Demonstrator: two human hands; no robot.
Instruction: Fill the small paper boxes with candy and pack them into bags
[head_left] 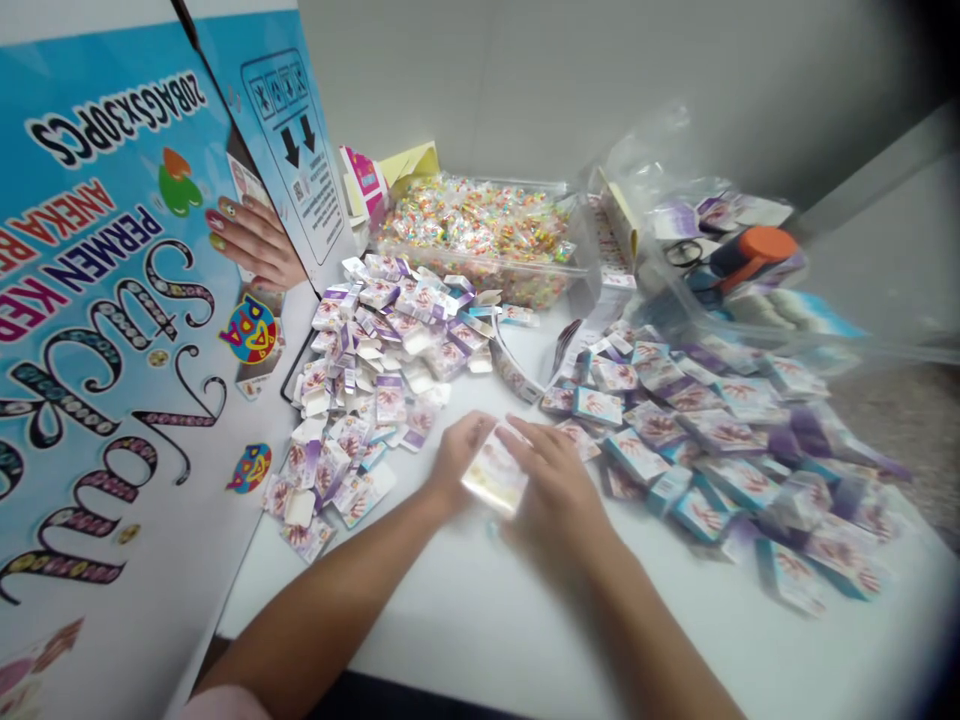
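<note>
Near the front middle of the white table, my left hand and my right hand hold one small white and pink carton between them. My left fingers grip its left side; my right fingers lie over its upper right edge. Motion blur softens the carton's print. To the left of my hands is a heap of small cartons, several with end flaps open. On the right spreads another heap of cartons, many looking closed, with purple or blue sides.
Behind the heaps stands a clear plastic bin full of small colourful candy packets. A large printed box walls off the left side. At the back right, a clear tub holds an orange-capped item. Folded leaflets stand mid-table.
</note>
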